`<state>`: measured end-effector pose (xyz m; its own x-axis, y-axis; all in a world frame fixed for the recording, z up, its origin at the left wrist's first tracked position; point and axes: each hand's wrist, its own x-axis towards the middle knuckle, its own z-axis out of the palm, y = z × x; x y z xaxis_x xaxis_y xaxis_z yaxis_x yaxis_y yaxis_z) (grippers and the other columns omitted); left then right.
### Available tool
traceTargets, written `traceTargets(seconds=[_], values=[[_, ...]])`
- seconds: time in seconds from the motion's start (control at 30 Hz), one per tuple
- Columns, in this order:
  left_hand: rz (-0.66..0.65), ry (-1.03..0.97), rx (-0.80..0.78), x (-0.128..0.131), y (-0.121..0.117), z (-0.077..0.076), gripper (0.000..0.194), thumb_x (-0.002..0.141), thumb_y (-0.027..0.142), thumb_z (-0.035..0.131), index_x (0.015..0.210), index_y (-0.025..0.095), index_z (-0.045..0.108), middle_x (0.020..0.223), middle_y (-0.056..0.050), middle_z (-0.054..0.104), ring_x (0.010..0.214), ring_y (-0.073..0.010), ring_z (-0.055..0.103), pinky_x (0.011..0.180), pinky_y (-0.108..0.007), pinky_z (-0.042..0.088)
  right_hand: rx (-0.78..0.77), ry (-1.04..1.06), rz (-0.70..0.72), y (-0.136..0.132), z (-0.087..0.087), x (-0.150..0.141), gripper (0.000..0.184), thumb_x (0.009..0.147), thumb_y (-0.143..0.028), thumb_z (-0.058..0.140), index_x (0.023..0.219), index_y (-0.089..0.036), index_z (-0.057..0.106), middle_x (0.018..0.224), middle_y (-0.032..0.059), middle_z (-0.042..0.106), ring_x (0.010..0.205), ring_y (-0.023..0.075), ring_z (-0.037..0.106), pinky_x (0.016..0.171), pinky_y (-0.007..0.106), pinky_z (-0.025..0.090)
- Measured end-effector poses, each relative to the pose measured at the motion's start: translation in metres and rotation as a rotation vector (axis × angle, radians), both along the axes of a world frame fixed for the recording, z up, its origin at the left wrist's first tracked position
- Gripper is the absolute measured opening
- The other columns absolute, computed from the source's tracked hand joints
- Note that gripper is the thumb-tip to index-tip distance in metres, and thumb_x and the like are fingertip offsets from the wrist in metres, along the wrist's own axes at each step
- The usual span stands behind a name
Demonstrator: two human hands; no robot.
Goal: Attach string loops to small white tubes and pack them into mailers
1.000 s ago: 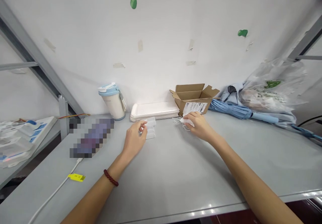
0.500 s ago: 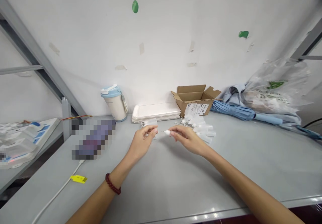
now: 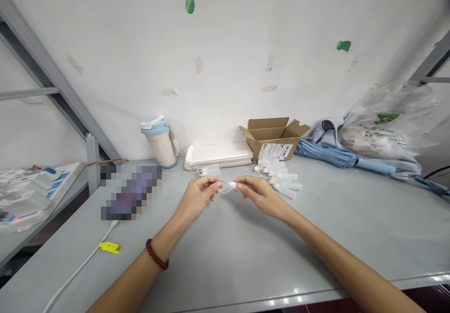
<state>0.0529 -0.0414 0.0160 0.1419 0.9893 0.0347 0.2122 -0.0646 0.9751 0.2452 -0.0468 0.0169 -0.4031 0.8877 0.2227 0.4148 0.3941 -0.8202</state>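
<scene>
White corded piece is being clamped by the right hand now, jutting left from its fingertips, the thin left end pinched by the left hand, left of the translucent bottles.

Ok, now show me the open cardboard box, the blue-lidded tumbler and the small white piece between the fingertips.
Cardboard box point(image 3: 276, 151), head view: its labelled front wall.
Tumbler point(image 3: 160, 147), head view: the middle of its pale body.
Small white piece point(image 3: 232, 185), head view: its exposed white end.
</scene>
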Motion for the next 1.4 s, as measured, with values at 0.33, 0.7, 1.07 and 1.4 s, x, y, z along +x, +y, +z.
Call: traceTargets(seconds=[0.33,0.7,1.07,1.4], values=[[-0.005,0.04,0.049,0.001,0.0,-0.001,0.028,0.069,0.04,0.058,0.081,0.017,0.065,0.073,-0.002,0.061,0.055,-0.011,0.048,0.055,-0.025,0.04,-0.029,0.021,0.025,-0.001,0.001,-0.001,0.028,0.09,-0.034,0.041,0.098,-0.018,0.062,0.07,0.0001,0.055,0.059,0.011,0.046,0.054,0.023,0.036],[-0.027,0.191,0.172,0.003,-0.004,-0.007,0.019,0.074,0.034,0.054,0.074,0.019,0.066,0.074,-0.003,0.066,0.063,-0.0154,0.055,0.06,-0.027,0.043,0.035,-0.057,-0.012,-0.003,-0.004,-0.004,0.027,0.089,-0.035,0.043,0.096,-0.019,0.064,0.079,0.0031,0.064,0.064,0.0132,0.052,0.056,0.024,0.037],[-0.037,0.22,0.186,0.005,-0.005,-0.009,0.017,0.075,0.03,0.053,0.076,0.019,0.066,0.076,-0.003,0.067,0.072,-0.0182,0.059,0.065,-0.028,0.045,0.077,-0.035,-0.021,-0.002,-0.011,-0.007,0.025,0.09,-0.031,0.043,0.097,-0.019,0.063,0.085,0.0042,0.066,0.068,0.014,0.054,0.057,0.025,0.038],[-0.034,0.312,0.215,-0.019,0.014,-0.002,0.023,0.073,0.036,0.053,0.071,0.017,0.065,0.074,-0.003,0.066,0.072,-0.018,0.058,0.065,-0.026,0.043,0.311,-0.198,-0.037,0.019,-0.018,0.008,0.023,0.09,-0.031,0.042,0.099,-0.017,0.059,0.089,0.0074,0.063,0.076,0.0165,0.057,0.067,0.029,0.044]])
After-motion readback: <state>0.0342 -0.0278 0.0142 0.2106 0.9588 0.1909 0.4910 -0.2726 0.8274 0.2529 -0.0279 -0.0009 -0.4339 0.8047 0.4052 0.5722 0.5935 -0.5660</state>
